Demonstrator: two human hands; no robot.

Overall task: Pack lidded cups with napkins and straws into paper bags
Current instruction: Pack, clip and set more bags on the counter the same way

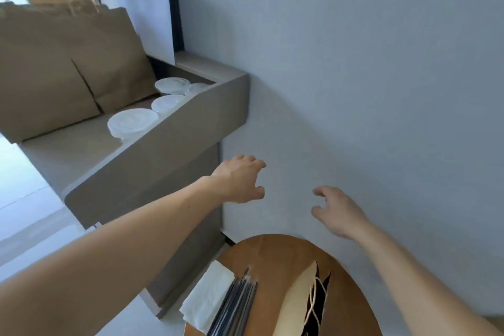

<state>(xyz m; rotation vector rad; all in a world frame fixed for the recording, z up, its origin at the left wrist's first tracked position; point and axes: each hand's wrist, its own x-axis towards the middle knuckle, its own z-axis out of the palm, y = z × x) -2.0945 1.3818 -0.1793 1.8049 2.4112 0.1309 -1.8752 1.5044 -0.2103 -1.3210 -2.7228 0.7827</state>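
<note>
Both my hands hover empty in front of the wall, fingers spread. My left hand (241,180) is just right of the grey counter's corner; my right hand (336,211) is a little lower, above the round wooden table (272,256). On the table lie a stack of white napkins (208,299), a bundle of dark straws (236,305) and an open paper bag (302,305) with string handles. Several lidded clear cups (132,123) stand on the counter (152,155) to the left, beside large brown paper bags (68,63).
A white bag (148,13) and a dark one lean against the wall at the back of the counter. The grey wall (381,90) fills the right side. Pale floor shows at the left below the counter.
</note>
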